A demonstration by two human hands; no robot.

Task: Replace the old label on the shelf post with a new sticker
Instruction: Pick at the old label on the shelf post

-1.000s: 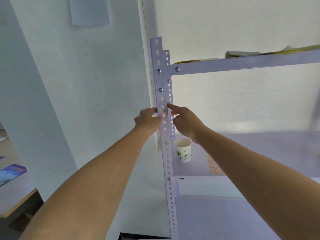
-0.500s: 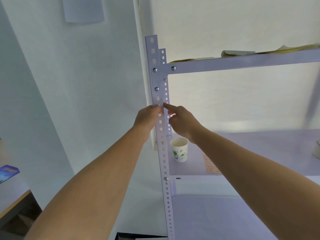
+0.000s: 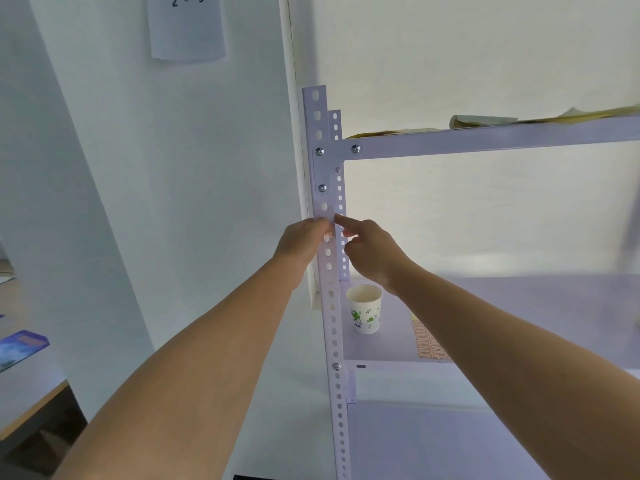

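Your left hand point(image 3: 304, 242) is curled against the shelf post point(image 3: 330, 306), fingertips over the top of a small pinkish label point(image 3: 328, 234); I cannot tell whether it pinches the label or only presses it. Your right hand point(image 3: 369, 251) lays a straight index finger on the post's right edge beside the label, holding nothing. On the lilac shelf point(image 3: 536, 306) below, a paper cup point(image 3: 365, 310) stands near a sticker sheet point(image 3: 427, 344). A table point(image 3: 27, 382) sits far left.

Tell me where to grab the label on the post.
Likely its exposed right edge, pinched from the right by the right hand: the label lies flat on the front of the post, and the left hand covers its left part.
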